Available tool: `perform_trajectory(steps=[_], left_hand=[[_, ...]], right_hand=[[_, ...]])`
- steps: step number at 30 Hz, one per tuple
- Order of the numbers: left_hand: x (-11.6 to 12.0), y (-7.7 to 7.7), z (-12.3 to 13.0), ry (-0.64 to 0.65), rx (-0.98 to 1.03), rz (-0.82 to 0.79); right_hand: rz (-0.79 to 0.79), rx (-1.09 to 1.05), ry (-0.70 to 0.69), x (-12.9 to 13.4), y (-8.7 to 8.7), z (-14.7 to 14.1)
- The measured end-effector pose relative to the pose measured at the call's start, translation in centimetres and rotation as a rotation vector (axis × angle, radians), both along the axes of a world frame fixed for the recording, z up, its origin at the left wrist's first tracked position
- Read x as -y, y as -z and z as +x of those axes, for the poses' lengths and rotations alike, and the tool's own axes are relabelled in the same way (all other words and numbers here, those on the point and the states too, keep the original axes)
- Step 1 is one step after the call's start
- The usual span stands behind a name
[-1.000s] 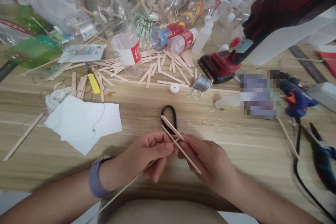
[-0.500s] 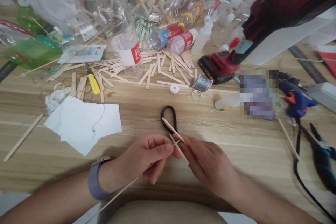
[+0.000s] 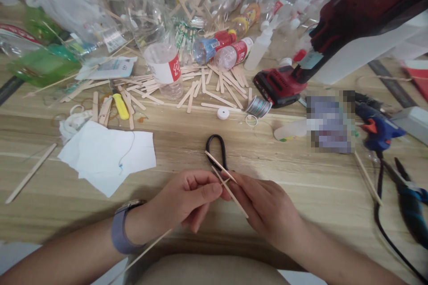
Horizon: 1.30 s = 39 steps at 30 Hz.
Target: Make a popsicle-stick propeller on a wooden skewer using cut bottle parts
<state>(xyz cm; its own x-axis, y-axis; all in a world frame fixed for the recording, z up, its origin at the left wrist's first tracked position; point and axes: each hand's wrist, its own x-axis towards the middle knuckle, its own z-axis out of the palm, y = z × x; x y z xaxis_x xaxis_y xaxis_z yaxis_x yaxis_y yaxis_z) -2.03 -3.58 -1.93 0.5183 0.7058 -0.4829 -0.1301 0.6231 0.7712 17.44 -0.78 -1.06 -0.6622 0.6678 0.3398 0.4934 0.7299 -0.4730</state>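
My left hand (image 3: 190, 196), a watch on its wrist, is closed in a pinch on a long thin wooden skewer (image 3: 143, 254). The skewer runs from the bottom edge through the palm, and its tip shows near the right fingers. Closed too, my right hand (image 3: 267, 205) grips a flat craft stick (image 3: 219, 164) edge-on. A second craft stick (image 3: 236, 198) lies crosswise at the fingertips, where both hands meet; the hands hide how the pieces join. Just beyond them a black loop (image 3: 207, 142), like a scissor handle, lies on the table, partly covered.
Loose craft sticks (image 3: 220, 98), a yellow-handled screwdriver (image 3: 121, 107) and plastic bottles (image 3: 163, 69) crowd the back. White paper (image 3: 110, 156) lies left. To the right are a red cordless drill (image 3: 281, 84), a glue gun (image 3: 381, 129) and pliers (image 3: 411, 209).
The second craft stick has shifted, its lower end reaching further down and right across my right fingers. Both hands stay almost in place.
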Motion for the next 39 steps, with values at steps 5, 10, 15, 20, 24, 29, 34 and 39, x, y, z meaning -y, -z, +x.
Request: perform_trajectory(steps=[5, 10, 15, 20, 24, 29, 34, 39], left_hand=[[-0.2, -0.1, 0.0, 0.003, -0.005, 0.002], [-0.3, -0.1, 0.1, -0.001, 0.000, 0.004], [-0.1, 0.0, 0.1, -0.006, -0.021, 0.018], [0.0, -0.1, 0.1, 0.004, -0.052, 0.060], [-0.1, -0.4, 0.3, -0.029, -0.046, 0.080], [0.0, -0.5, 0.5, -0.083, -0.014, 0.086], [0.2, -0.3, 0.4, -0.082, -0.033, 0.114], [0.4, 0.0, 0.2, -0.071, -0.030, 0.127]], right_hand=[[-0.077, -0.036, 0.008, 0.1, -0.1, 0.1], [-0.084, -0.030, 0.013, 0.1, -0.1, 0.0], [0.006, 0.038, -0.038, 0.0, 0.0, 0.0], [0.184, 0.112, -0.075, 0.4, 0.3, 0.2], [0.272, 0.168, -0.068, 0.9, 0.7, 0.2], [0.307, 0.164, -0.039, 1.4, 1.5, 0.0], [0.256, 0.148, -0.016, 1.8, 1.5, -0.2], [0.264, 0.187, -0.008, 2.2, 0.8, -0.4]])
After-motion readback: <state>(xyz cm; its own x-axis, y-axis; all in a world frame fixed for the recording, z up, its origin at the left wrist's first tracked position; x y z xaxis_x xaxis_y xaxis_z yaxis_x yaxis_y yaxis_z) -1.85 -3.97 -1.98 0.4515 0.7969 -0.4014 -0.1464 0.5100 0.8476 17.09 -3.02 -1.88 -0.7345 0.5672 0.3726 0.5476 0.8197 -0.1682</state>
